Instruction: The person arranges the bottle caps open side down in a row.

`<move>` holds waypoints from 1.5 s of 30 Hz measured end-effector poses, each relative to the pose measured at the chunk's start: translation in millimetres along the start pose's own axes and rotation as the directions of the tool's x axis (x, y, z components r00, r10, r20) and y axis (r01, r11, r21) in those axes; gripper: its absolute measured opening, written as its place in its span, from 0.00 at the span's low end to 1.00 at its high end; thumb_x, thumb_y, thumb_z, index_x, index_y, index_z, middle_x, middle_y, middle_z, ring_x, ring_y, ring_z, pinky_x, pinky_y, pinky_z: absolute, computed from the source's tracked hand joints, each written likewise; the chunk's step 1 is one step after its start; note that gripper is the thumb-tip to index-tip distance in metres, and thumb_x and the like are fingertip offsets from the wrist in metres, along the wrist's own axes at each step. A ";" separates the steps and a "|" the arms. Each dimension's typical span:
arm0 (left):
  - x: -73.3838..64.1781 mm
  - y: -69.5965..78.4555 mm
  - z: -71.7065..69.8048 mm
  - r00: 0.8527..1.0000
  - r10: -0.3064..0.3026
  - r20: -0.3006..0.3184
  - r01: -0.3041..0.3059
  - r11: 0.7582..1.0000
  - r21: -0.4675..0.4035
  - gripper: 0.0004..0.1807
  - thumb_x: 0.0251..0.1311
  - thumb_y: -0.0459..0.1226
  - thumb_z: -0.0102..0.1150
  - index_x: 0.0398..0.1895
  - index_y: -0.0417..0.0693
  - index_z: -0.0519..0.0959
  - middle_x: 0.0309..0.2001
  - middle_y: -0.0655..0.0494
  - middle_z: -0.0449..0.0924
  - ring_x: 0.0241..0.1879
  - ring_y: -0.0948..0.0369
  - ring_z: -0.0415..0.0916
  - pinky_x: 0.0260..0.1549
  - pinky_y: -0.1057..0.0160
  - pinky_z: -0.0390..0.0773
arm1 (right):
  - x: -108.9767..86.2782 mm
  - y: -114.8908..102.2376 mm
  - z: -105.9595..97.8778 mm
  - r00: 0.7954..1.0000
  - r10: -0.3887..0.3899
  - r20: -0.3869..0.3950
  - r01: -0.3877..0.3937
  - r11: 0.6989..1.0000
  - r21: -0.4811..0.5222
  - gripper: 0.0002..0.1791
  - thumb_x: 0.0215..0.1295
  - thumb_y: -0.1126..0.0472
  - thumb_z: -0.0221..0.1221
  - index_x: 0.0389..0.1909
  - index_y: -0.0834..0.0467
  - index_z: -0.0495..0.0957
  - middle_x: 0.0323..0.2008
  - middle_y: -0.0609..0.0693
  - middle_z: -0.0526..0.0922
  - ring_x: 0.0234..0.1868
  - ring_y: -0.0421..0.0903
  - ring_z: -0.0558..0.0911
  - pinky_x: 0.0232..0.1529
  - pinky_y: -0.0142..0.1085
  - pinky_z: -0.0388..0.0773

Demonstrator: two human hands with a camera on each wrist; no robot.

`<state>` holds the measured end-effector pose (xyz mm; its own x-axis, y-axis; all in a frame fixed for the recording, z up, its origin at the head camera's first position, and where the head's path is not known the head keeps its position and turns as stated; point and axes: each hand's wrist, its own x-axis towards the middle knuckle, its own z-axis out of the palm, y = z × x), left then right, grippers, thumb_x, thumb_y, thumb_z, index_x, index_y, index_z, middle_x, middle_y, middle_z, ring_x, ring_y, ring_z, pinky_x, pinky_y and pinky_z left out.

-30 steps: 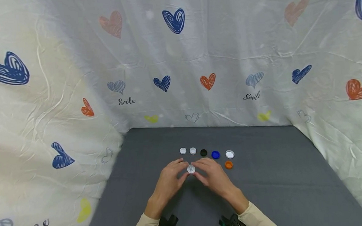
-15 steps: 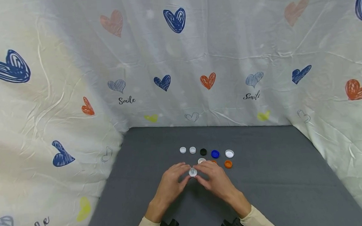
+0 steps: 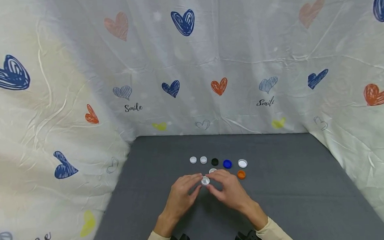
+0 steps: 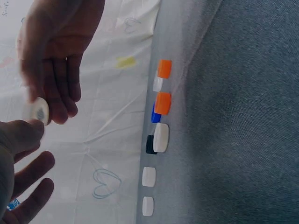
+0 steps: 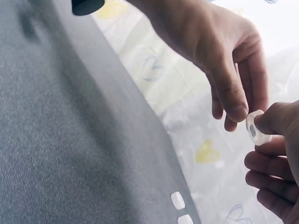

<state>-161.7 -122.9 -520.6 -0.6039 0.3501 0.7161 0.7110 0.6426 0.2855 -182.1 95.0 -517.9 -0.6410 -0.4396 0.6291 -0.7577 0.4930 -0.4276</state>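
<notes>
A small white bottle cap (image 3: 205, 180) is held up over the dark table, its round face toward the head camera. My left hand (image 3: 181, 195) pinches its left side between thumb and fingertips. From the other side the fingertips of my right hand (image 3: 228, 190) grip the same cap. A greyish patch shows on the cap's face in the left wrist view, where my left thumb (image 4: 25, 133) presses on its edge. In the right wrist view my right thumb (image 5: 275, 119) lies against the cap. Just beyond the right fingers, another white cap (image 3: 212, 170) is partly covered.
On the grey table cloth (image 3: 280, 188) a row holds two small white caps (image 3: 193, 159), a black cap (image 3: 215, 162), a blue cap (image 3: 227, 164) and a larger white cap (image 3: 242, 163). Nearer lies an orange cap (image 3: 241, 174); another orange cap (image 4: 162, 103) shows in the left wrist view.
Both hands, with the cap between them, have shifted slightly right and toward the person, then a little back up. The white cap behind the right fingers has come into partial view.
</notes>
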 end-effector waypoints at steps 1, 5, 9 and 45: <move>-0.2 -0.2 0.3 1.000 0.005 -0.010 -0.005 1.000 -0.002 0.25 0.47 0.32 0.79 0.52 0.47 0.85 0.51 0.56 0.87 0.48 0.61 0.84 0.48 0.57 0.82 | 0.0 -0.8 -0.5 1.000 0.014 0.008 -0.014 1.000 0.021 0.15 0.63 0.54 0.68 0.50 0.52 0.85 0.46 0.43 0.86 0.50 0.41 0.83 0.52 0.42 0.81; -2.0 -0.9 1.7 0.999 0.021 -0.036 -0.021 1.000 -0.002 0.22 0.48 0.33 0.78 0.50 0.47 0.86 0.49 0.57 0.87 0.45 0.62 0.84 0.43 0.59 0.82 | -0.6 -4.5 -2.5 0.997 0.067 0.043 -0.070 0.994 0.089 0.13 0.68 0.52 0.64 0.51 0.49 0.85 0.47 0.41 0.86 0.51 0.40 0.83 0.51 0.41 0.81; -4.7 -0.7 3.0 0.998 0.022 -0.056 -0.022 1.000 -0.002 0.19 0.52 0.34 0.76 0.49 0.47 0.87 0.48 0.57 0.87 0.44 0.62 0.84 0.41 0.59 0.82 | -1.4 -6.7 -3.5 0.993 0.097 0.059 -0.104 0.987 0.120 0.13 0.71 0.50 0.60 0.51 0.49 0.85 0.47 0.40 0.86 0.50 0.39 0.84 0.51 0.41 0.82; -7.5 9.2 3.7 0.889 -0.428 0.164 0.453 0.768 -0.452 0.07 0.62 0.40 0.68 0.43 0.55 0.87 0.38 0.63 0.88 0.34 0.66 0.84 0.35 0.62 0.84 | -5.1 -2.2 -1.4 0.981 -0.174 -0.080 0.168 0.983 -0.071 0.22 0.55 0.58 0.73 0.52 0.55 0.85 0.51 0.45 0.86 0.53 0.47 0.83 0.56 0.45 0.79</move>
<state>-152.0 -117.1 -525.8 -0.9001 0.1482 0.4097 0.4353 0.3446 0.8317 -177.0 97.2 -519.3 -0.4876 -0.4570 0.7439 -0.8443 0.4637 -0.2686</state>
